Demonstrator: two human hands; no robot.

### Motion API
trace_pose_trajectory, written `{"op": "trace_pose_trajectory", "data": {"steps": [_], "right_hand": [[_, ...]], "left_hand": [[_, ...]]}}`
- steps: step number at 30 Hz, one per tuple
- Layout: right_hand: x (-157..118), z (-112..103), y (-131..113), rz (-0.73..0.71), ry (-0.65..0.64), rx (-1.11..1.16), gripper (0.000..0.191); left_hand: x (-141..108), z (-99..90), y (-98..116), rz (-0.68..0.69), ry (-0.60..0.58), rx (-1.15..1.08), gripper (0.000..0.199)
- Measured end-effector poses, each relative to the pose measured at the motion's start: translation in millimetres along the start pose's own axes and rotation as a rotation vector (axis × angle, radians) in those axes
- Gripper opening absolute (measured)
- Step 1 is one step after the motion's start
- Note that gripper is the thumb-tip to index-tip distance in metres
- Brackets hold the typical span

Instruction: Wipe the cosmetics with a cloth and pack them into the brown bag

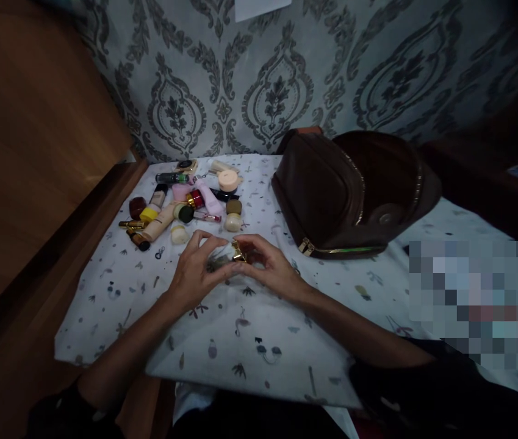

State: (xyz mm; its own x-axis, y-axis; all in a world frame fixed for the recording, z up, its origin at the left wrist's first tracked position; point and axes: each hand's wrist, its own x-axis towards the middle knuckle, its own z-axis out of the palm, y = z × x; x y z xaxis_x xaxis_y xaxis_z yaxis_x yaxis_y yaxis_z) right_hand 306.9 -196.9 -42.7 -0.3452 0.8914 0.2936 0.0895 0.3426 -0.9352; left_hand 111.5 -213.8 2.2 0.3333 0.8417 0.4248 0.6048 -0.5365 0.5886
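Both my hands meet over the near middle of the cloth-covered table [222, 317]. Between them is a small pale, glassy bottle [223, 255] lying on its side with a shiny gold cap [239, 250]. My left hand [196, 268] is closed around the bottle's body, thumb and fingers on opposite sides. The fingers of my right hand [273, 267] pinch the gold cap. Fingers partly cover the bottle, so I cannot tell whether the cap is fully on. Just beyond my left hand lie a small cream-coloured jar [179, 235] and a beige tube [159, 222].
Several cosmetics crowd the table's far left, among them a lilac tube [208, 195], a round peach compact [228, 180] and a dark red jar [138, 208]. A brown leather bag [327, 189] with its zip open stands to the right. Wooden furniture [43, 152] borders the left side.
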Motion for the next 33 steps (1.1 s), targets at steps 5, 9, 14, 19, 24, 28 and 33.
{"op": "trace_pose_trajectory", "data": {"steps": [5, 9, 14, 19, 24, 28, 33], "right_hand": [[-1.0, 0.9, -0.4, -0.023, 0.009, -0.022, 0.049], [-0.8, 0.6, 0.0, -0.021, -0.003, -0.025, 0.053], [-1.9, -2.2, -2.7, -0.062, -0.031, -0.029, 0.052], [-2.7, -10.1, -2.9, -0.08, -0.123, 0.024, 0.054], [-3.1, -10.4, -3.0, -0.005, -0.097, 0.02, 0.053], [-2.4, -7.7, -4.4, 0.04, -0.053, 0.022, 0.051], [-2.6, -7.7, -7.6, 0.125, -0.003, -0.039, 0.048]], "left_hand": [[1.8, 2.4, 3.3, -0.047, 0.053, -0.007, 0.015], [-0.5, 1.7, 1.3, -0.001, 0.033, 0.049, 0.023], [-6.4, 2.5, -3.2, 0.055, 0.09, 0.11, 0.019], [-2.8, -1.2, -11.4, 0.143, 0.051, 0.149, 0.017], [-2.4, -4.9, -18.4, 0.191, 0.021, 0.189, 0.02], [-8.2, -3.1, -20.5, 0.212, 0.008, 0.184, 0.028], [-12.7, 4.9, -14.6, 0.204, 0.029, 0.145, 0.043]]}}
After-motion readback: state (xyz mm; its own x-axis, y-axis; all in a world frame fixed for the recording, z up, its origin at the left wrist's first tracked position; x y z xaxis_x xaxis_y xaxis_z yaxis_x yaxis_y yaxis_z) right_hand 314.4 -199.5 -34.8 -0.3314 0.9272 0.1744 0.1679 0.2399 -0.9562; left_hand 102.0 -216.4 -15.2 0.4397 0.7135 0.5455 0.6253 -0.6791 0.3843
